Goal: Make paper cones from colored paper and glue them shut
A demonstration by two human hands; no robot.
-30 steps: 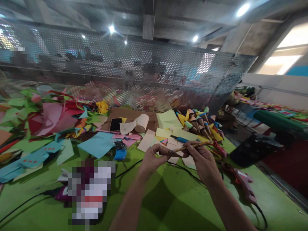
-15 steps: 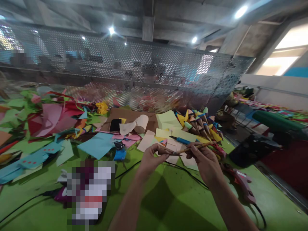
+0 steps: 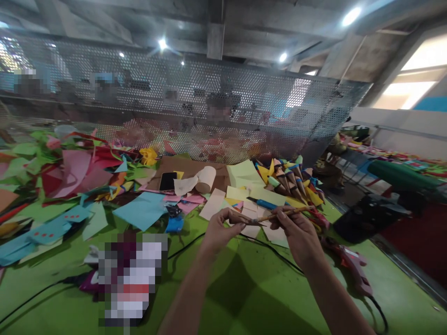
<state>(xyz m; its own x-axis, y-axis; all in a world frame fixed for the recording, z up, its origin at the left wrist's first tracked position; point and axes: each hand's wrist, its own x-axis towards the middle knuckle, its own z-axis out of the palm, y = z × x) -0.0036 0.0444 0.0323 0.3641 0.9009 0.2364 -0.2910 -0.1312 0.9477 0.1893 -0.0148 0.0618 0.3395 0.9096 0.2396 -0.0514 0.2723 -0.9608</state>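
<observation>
Both hands are raised over the green table [image 3: 240, 288], close together. Between the thumb and fingers of my left hand [image 3: 220, 231] is a thin brown pointed piece [image 3: 246, 218]; its material is unclear. My right hand [image 3: 298, 232] pinches a thin wooden stick [image 3: 266, 217], perhaps a brush, which slants up to the right. The stick's left end meets the brown piece. Beyond the fingers lie pale paper sheets [image 3: 213, 203] and a blue cutter-like tool [image 3: 267, 204]. A glue gun [image 3: 356, 270] rests on the table to the right of my right hand.
Brown cones [image 3: 291, 179] with coloured paper are heaped at the back right. A paper roll [image 3: 206, 179] and a phone [image 3: 168, 181] lie at the back. Coloured paper [image 3: 75, 172] covers the left. A black cable [image 3: 272, 251] passes below my hands. A perforated metal screen [image 3: 195, 107] stands behind.
</observation>
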